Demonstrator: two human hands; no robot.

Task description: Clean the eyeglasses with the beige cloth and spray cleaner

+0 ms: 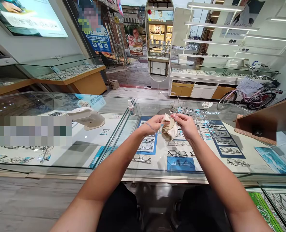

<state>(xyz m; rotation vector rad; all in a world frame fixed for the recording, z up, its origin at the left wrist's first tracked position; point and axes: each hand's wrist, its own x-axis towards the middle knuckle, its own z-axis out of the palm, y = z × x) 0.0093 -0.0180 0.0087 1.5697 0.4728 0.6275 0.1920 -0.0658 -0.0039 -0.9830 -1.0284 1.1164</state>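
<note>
Over the glass counter, both my hands are closed around a pair of thin-framed eyeglasses and a cream cloth (170,133). My left hand (154,124) pinches the cloth against the eyeglasses, and a slim temple arm (151,128) sticks out past its fingers. With thumb and fingertips, my right hand (185,125) grips the upper right of the same bundle. The cloth hangs below the fingers in folds and covers much of the eyeglasses. Exactly where the fingertips press is partly hidden.
Beneath my hands, the glass display counter (157,167) holds rows of eyeglasses (178,153) on blue-and-white trays. A small spray bottle (131,108) stands left of my hands, beside a white device (87,118). A wooden stand (256,129) is at right; an oval mirror (159,40) rises beyond.
</note>
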